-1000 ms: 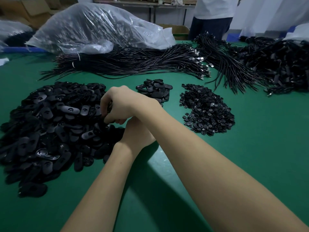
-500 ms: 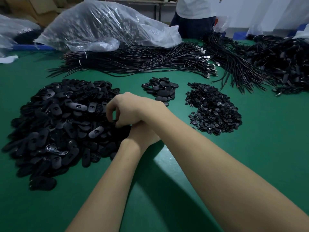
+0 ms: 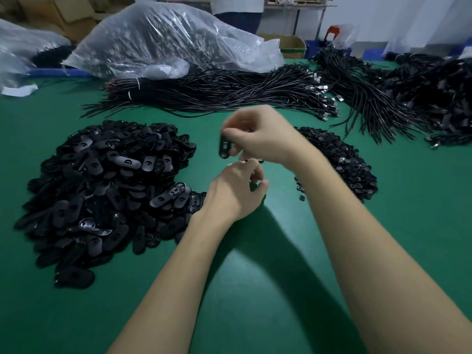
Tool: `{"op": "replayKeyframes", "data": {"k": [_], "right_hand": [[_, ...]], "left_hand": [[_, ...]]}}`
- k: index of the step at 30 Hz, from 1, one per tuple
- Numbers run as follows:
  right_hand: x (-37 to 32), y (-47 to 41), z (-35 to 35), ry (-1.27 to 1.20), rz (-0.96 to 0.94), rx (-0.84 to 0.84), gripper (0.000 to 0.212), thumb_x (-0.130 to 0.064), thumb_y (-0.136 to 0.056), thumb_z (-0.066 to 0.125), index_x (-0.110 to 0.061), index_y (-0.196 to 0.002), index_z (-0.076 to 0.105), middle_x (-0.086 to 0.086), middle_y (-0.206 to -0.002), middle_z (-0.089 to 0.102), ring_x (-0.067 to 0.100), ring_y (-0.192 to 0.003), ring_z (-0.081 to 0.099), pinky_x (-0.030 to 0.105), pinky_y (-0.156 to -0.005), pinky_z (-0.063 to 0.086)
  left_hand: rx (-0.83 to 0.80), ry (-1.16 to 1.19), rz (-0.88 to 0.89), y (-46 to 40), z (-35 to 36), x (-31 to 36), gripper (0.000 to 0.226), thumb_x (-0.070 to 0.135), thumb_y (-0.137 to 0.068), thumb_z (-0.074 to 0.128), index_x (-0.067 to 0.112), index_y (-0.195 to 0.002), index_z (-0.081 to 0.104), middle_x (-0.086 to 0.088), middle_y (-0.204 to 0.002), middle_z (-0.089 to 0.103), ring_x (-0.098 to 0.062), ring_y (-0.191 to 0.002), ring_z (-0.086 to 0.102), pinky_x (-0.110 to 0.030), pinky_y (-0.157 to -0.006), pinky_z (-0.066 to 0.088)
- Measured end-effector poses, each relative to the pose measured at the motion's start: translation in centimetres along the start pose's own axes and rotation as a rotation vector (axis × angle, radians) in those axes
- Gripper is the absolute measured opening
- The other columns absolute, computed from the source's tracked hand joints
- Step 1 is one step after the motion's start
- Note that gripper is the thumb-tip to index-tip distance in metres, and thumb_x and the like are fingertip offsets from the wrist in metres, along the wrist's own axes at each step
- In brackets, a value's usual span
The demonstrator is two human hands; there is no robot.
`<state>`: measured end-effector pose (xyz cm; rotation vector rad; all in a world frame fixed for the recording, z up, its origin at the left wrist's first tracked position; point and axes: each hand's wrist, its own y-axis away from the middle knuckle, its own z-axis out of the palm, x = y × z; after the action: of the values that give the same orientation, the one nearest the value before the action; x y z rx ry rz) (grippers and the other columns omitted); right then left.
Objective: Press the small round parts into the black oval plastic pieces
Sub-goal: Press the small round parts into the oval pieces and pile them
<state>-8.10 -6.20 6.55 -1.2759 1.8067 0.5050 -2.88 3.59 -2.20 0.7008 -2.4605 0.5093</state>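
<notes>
Green tabletop [image 3: 255,315] carries a large heap of black oval pieces [image 3: 102,187] toward its left edge and a smaller pile of round parts [image 3: 339,162] right of centre. Right hand [image 3: 265,134], raised, pinches one oval piece [image 3: 224,146]. Left hand [image 3: 235,192] sits below, fingers curled; contents cannot be told.

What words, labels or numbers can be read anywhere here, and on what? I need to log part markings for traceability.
None can be read.
The oval piece held by the right hand: blurred, no marking legible.
The pile of oval pieces and the pile of small round parts: moulded shapes only, no text.
The clear plastic bag and the cardboard box: no print visible.
</notes>
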Motion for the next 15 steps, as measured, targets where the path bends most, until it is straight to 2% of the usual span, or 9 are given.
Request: {"op": "replayKeyframes", "data": {"k": [3, 6, 11, 15], "right_hand": [[3.5, 3.1, -2.7, -0.203, 0.09, 0.115, 0.012, -0.008, -0.101, 0.061, -0.008, -0.103, 0.073, 0.012, -0.091, 0.078, 0.017, -0.077, 0.075, 0.027, -0.071, 0.063], [6.8, 6.0, -3.5, -0.319, 0.174, 0.14, 0.014, -0.002, -0.1, 0.061, -0.007, -0.101, 0.074, 0.008, -0.089, 0.078, 0.019, -0.085, 0.078, 0.022, -0.075, 0.061], [9.4, 7.1, -3.1, -0.343, 0.208, 0.149, 0.023, 0.01, -0.092, 0.059, -0.009, -0.089, 0.072, 0.017, -0.096, 0.077, 0.018, -0.083, 0.077, 0.022, -0.075, 0.06], [9.9, 7.0, -3.4, -0.339, 0.17, 0.132, 0.027, 0.012, -0.092, 0.059, -0.011, -0.088, 0.072, 0.012, -0.1, 0.078, 0.019, -0.084, 0.076, 0.026, -0.08, 0.062]], "left_hand": [[0.039, -0.02, 0.045, -0.2, 0.2, -0.2, 0.011, 0.041, -0.093, 0.062, 0.031, -0.097, 0.061, 0.012, -0.098, 0.064, -0.012, -0.078, 0.054, -0.032, -0.07, 0.046], [0.042, -0.015, 0.072, -0.3, 0.4, -0.5, 0.014, 0.044, -0.093, 0.063, 0.032, -0.1, 0.058, 0.015, -0.099, 0.061, -0.008, -0.087, 0.05, -0.03, -0.07, 0.038], [-0.009, 0.087, 0.129, 0.1, 0.2, -0.1, 0.023, 0.041, -0.09, 0.07, 0.036, -0.108, 0.057, 0.019, -0.099, 0.063, -0.001, -0.088, 0.053, -0.027, -0.07, 0.042], [-0.046, 0.244, 0.112, 0.3, -0.1, 0.3, 0.022, 0.034, -0.087, 0.076, 0.038, -0.104, 0.062, 0.023, -0.095, 0.071, -0.002, -0.09, 0.06, -0.013, -0.07, 0.043]]}}
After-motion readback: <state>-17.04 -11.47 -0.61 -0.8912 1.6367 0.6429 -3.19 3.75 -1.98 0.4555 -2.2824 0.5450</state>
